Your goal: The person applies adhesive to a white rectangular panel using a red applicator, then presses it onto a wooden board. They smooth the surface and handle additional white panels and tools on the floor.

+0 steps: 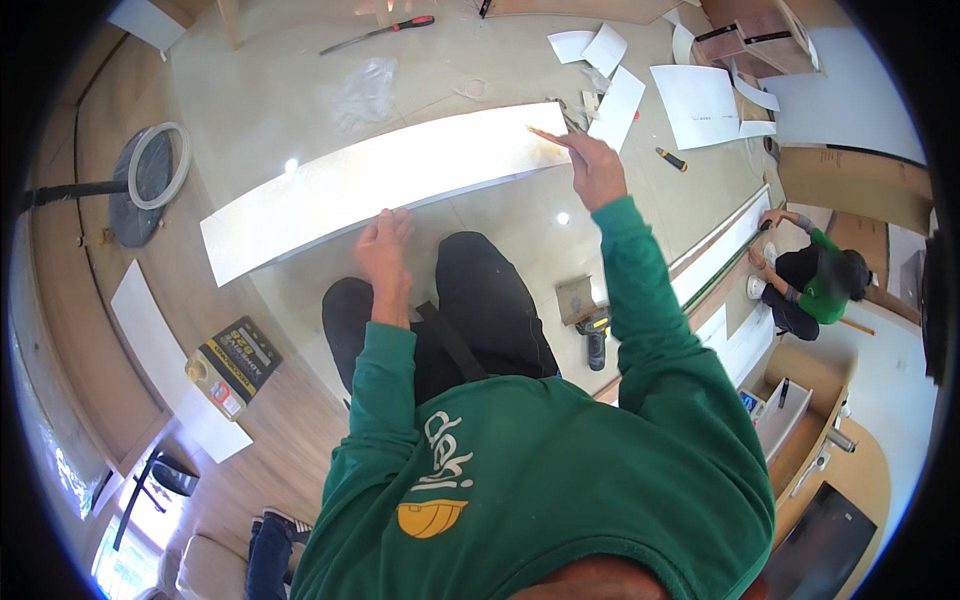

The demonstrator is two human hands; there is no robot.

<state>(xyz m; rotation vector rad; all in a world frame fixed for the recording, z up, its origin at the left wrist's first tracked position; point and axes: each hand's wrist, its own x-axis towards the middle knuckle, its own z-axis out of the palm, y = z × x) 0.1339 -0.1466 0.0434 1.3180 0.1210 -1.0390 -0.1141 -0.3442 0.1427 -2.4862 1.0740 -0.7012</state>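
White ring (186,168) against dark round base (136,224) — crumpled clear plastic (366,92), red-handled tool (386,32) on floor (255,105).

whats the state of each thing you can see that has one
white board: brightly lit, left hand at near edge
thin stick: gripped in right hand
red-handled tool: lying down
clear plastic: crumpled
white coil: wound up
knife: lying down, blade unclear
drill: set down, untouched
white sheets: scattered

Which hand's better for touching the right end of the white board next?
The right hand, probably: it's at that end of the white board, seemingly gripping something thin. The left hand is farther off, by the near edge.
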